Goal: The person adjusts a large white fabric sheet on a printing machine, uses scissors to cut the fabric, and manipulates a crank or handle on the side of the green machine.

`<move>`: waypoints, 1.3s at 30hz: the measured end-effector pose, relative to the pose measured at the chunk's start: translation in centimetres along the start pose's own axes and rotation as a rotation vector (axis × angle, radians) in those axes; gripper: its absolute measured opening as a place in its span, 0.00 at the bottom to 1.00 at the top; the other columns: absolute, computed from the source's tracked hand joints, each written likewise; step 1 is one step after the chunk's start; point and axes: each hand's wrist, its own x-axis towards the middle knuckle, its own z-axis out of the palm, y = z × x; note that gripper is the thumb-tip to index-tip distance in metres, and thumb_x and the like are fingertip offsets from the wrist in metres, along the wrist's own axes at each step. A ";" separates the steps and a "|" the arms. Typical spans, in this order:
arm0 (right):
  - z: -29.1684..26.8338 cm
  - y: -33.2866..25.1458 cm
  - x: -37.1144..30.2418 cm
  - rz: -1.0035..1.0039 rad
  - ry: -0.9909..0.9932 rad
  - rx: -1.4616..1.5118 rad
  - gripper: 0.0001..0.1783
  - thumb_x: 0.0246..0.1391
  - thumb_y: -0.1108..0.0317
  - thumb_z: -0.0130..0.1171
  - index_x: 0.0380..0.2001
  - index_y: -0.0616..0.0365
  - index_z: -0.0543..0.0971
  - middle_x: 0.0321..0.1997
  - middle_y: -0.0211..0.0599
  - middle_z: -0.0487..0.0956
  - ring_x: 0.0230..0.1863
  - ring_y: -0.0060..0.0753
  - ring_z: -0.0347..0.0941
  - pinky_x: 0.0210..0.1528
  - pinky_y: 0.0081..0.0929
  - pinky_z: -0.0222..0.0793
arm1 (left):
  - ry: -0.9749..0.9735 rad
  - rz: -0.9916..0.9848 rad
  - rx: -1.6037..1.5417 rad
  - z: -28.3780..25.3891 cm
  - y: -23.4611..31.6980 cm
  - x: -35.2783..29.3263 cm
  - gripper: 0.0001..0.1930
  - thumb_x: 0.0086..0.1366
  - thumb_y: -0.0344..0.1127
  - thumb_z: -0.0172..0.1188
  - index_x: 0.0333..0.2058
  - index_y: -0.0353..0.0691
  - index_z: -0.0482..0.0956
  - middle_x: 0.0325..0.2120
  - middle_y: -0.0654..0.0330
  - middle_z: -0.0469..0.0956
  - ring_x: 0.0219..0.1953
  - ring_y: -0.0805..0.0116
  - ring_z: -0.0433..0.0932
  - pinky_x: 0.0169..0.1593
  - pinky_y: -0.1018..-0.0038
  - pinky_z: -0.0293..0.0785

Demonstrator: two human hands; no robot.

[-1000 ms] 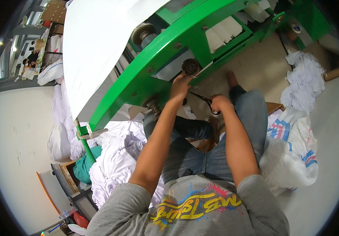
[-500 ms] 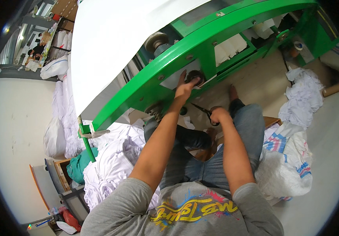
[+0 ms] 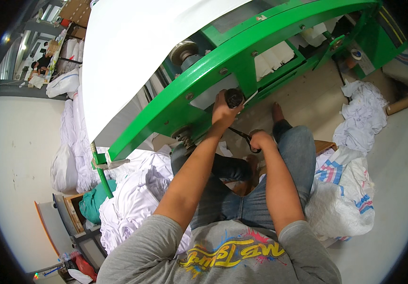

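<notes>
My left hand point(image 3: 225, 111) is closed around a dark, round knob-like part point(image 3: 233, 97) below the curved green frame point(image 3: 204, 64) of a large machine. Whether this part is fixed to the machine cannot be made out. A thin pale rod or edge sticks out beside it. In my right hand point(image 3: 260, 140), above my knee, are black-handled scissors point(image 3: 243, 135), their blades pointing up and left toward my left wrist. The fingers go through or around the handles. A wide white sheet point(image 3: 137, 42) lies over the machine's top left.
White cloth point(image 3: 135, 199) is heaped left of my legs, under a green post point(image 3: 103, 175). On the right lie a white woven sack point(image 3: 343, 199) and more bundled white fabric point(image 3: 362, 116). A metal spring point(image 3: 183, 136) hangs below the frame near my left forearm. Wrapped white rolls point(image 3: 67, 156) lean against the wall.
My left hand, earlier spread with fingers apart at the dark round part, has now closed around it. My right hand with the scissors has shifted slightly left.
</notes>
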 end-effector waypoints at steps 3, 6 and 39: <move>-0.4 -0.1 -0.2 0.023 -0.001 0.019 0.22 0.52 0.66 0.71 0.51 0.59 0.90 0.58 0.55 0.88 0.58 0.57 0.86 0.60 0.48 0.81 | -0.072 -0.067 -0.004 -0.3 0.0 0.0 0.54 0.53 0.43 0.85 0.73 0.37 0.62 0.65 0.38 0.73 0.65 0.34 0.75 0.67 0.50 0.73; -1.0 -1.1 -1.3 0.003 -0.011 -0.030 0.21 0.53 0.65 0.71 0.50 0.59 0.91 0.58 0.55 0.87 0.58 0.57 0.86 0.60 0.47 0.81 | -0.066 -0.068 0.144 -1.3 -0.6 -1.4 0.60 0.56 0.48 0.83 0.79 0.39 0.54 0.72 0.36 0.67 0.70 0.34 0.71 0.71 0.51 0.71; 0.1 -5.0 -14.5 -0.223 0.203 0.058 0.30 0.49 0.79 0.69 0.59 0.55 0.83 0.46 0.51 0.88 0.49 0.52 0.87 0.57 0.43 0.81 | 0.761 -0.211 0.479 -43.8 0.4 -13.3 0.30 0.63 0.58 0.68 0.54 0.40 0.90 0.41 0.42 0.90 0.46 0.43 0.90 0.55 0.57 0.84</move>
